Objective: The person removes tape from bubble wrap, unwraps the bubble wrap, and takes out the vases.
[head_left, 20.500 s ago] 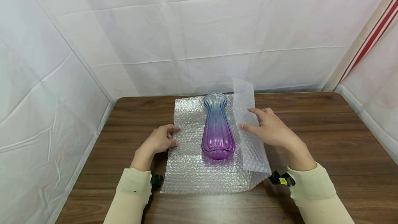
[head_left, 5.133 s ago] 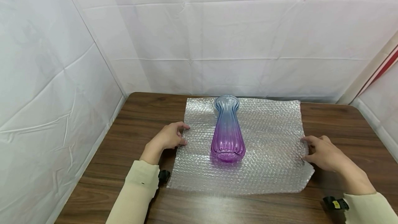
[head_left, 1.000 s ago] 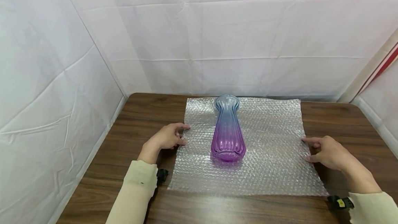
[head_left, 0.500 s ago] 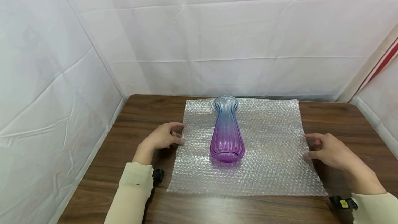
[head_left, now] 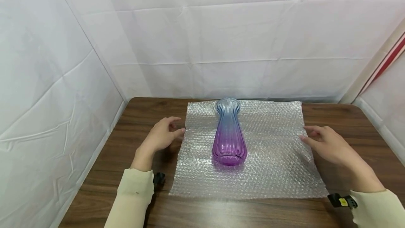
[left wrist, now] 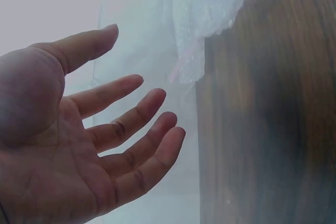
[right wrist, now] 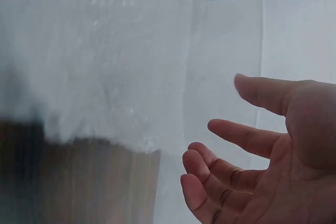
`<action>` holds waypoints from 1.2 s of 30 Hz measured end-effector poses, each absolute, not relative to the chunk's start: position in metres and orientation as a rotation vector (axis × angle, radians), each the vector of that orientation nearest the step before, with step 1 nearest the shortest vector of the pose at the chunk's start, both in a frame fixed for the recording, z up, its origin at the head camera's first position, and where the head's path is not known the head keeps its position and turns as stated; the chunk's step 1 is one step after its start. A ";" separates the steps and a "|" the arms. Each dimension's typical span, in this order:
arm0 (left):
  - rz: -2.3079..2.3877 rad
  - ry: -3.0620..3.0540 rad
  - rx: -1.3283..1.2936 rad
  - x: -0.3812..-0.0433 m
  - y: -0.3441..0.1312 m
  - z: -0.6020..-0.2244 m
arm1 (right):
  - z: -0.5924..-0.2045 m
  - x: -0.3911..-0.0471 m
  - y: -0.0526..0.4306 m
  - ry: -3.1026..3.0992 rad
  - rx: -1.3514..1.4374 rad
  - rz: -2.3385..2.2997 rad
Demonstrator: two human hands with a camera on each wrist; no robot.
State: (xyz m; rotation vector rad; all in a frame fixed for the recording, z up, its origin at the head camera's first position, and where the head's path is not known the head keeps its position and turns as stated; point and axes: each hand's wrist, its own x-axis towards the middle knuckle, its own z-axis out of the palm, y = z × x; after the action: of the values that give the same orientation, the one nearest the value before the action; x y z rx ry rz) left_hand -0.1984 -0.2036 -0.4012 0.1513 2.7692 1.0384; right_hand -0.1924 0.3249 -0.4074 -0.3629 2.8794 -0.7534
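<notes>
A ribbed glass vase (head_left: pixel 230 133), blue at the neck and purple at the base, lies on its side with its mouth toward the back wall. Under it a sheet of bubble wrap (head_left: pixel 275 164) is spread flat. My left hand (head_left: pixel 159 135) hovers just off the sheet's left edge, thumb and fingers apart and holding nothing. Over the right edge, my right hand (head_left: pixel 329 144) is raised with its fingers loosely bent, also holding nothing. Both wrist views show bare palms, the left hand (left wrist: pixel 94 135) and the right hand (right wrist: pixel 257 150), with the vase's rim at the top.
The wooden table (head_left: pixel 120 140) extends to both sides of the wrap and in front of it. White cloth walls (head_left: pixel 240 34) stand behind the table and at its sides. Each wrist wears a black strap (head_left: pixel 342 201).
Since the first frame, the wrap's folded right part has been laid out flat. In the last half second both hands have come up off the sheet's edges, and the left has drawn slightly leftward.
</notes>
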 end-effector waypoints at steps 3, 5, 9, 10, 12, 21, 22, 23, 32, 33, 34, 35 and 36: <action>1.042 2.764 0.166 -0.197 -0.200 -0.399 | -0.403 -0.191 0.318 2.878 -0.344 -0.770; 1.037 2.765 0.180 -0.197 -0.197 -0.397 | -0.401 -0.190 0.313 2.865 -0.320 -0.782; 1.028 2.774 0.217 -0.196 -0.191 -0.394 | -0.396 -0.189 0.305 2.835 -0.308 -0.817; 1.025 2.777 0.223 -0.196 -0.189 -0.393 | -0.394 -0.188 0.303 2.829 -0.312 -0.825; 1.017 2.781 0.244 -0.195 -0.186 -0.391 | -0.391 -0.188 0.298 2.816 -0.327 -0.847; 1.020 2.787 0.296 -0.185 -0.168 -0.384 | -0.383 -0.181 0.278 2.719 -0.357 -0.947; 1.018 2.791 0.299 -0.185 -0.166 -0.384 | -0.382 -0.180 0.276 2.704 -0.358 -0.956; 1.016 2.793 0.302 -0.184 -0.164 -0.384 | -0.381 -0.180 0.274 2.688 -0.366 -0.972; 1.011 2.797 0.308 -0.184 -0.146 -0.383 | -0.376 -0.179 0.249 2.591 -0.398 -1.103; 1.014 2.795 0.309 -0.184 -0.144 -0.383 | -0.377 -0.179 0.246 2.582 -0.400 -1.116; 1.020 2.792 0.307 -0.184 -0.143 -0.383 | -0.377 -0.180 0.244 2.571 -0.399 -1.130; 1.024 2.789 0.305 -0.184 -0.141 -0.383 | -0.378 -0.180 0.242 2.564 -0.398 -1.141; 1.029 2.785 0.305 -0.183 -0.139 -0.383 | -0.379 -0.180 0.239 2.554 -0.393 -1.153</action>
State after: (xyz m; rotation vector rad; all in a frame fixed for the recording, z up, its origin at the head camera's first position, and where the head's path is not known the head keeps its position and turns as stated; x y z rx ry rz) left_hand -0.1834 -0.1394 -0.3835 0.3051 2.7853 1.0287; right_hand -0.1804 0.2395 -0.3794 -0.3928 2.5537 -1.1535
